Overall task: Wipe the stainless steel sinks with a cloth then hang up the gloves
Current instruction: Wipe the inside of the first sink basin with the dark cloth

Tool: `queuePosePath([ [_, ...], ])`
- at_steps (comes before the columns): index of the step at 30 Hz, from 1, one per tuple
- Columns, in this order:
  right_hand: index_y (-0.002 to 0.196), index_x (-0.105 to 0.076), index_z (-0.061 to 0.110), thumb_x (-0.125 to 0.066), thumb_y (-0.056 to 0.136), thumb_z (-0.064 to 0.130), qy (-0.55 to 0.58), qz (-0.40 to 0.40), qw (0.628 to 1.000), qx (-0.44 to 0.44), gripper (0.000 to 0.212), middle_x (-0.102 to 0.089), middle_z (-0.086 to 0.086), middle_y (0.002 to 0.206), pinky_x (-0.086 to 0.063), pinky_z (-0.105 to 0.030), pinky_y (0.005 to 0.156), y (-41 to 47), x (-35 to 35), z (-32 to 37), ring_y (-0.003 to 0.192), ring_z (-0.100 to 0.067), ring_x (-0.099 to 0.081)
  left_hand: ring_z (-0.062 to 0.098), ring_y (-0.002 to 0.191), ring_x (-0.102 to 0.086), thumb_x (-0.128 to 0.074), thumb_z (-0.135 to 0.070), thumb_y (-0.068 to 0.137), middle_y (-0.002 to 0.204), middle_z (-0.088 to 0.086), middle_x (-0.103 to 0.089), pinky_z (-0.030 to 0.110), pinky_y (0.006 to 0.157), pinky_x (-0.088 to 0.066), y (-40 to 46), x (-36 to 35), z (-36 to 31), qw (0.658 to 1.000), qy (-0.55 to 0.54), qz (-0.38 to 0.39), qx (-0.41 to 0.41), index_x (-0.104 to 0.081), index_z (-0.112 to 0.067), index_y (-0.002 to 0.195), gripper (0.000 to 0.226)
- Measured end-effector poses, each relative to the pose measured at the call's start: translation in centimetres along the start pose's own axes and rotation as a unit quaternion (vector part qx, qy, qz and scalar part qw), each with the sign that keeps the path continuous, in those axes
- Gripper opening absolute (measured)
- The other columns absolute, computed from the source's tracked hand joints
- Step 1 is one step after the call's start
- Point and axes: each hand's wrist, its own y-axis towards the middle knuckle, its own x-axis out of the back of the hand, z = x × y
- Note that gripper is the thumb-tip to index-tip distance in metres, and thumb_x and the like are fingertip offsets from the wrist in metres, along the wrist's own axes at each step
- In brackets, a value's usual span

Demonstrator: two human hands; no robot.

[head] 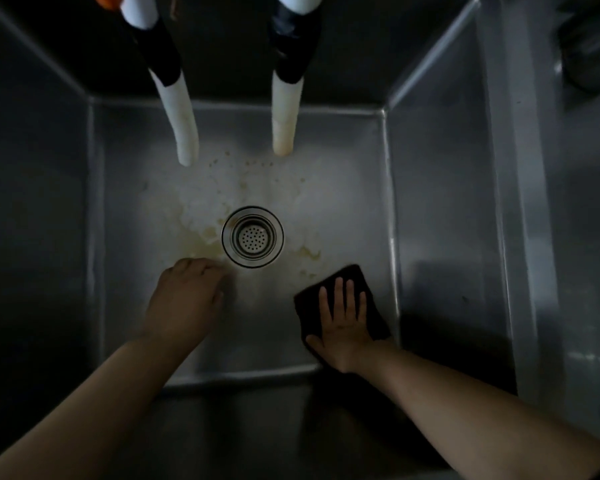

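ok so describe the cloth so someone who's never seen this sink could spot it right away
Look into the steel sink and find the round drain strainer in its floor. Nearer the viewer and to the right of it, the right hand presses flat on the cloth. It is the only dark, soft, squarish thing on the pale stained floor.

Black cloth, grey steel sink stained yellowish, white hoses with black bands.

Dull brushed-steel sink, stained floor; shiny metal strainer; dark soft cloth; matt white hoses
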Motion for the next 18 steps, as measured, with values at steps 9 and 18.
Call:
queuePosePath([
  [9, 0.123, 0.048, 0.020, -0.024, 0.091, 0.064, 0.030, -0.097, 0.994, -0.035, 0.090, 0.054, -0.015, 0.129, 0.040, -0.049, 0.091, 8.3, 9.0, -0.2, 0.113, -0.033, 0.057, 0.036, 0.096, -0.060, -0.059, -0.012, 0.070, 0.105, 0.012, -0.067, 0.042, 0.079, -0.047, 1.6, 0.5, 0.1, 1.000, -0.006, -0.019, 0.011, -0.069, -0.009, 0.102, 0.034],
  [18, 0.149, 0.016, 0.018, -0.028, 0.093, 0.059, -0.015, -0.196, 0.980, -0.016, 0.082, 0.019, -0.018, 0.156, 0.017, -0.052, 0.110, 15.7, 20.6, -1.7, 0.141, -0.037, 0.022, 0.035, 0.109, -0.056, -0.069, -0.012, 0.073, 0.118, 0.011, -0.063, 0.043, 0.090, -0.042, 3.0, 1.5, 1.2, 0.996, -0.022, -0.057, 0.060, -0.069, -0.013, 0.109, 0.037],
])
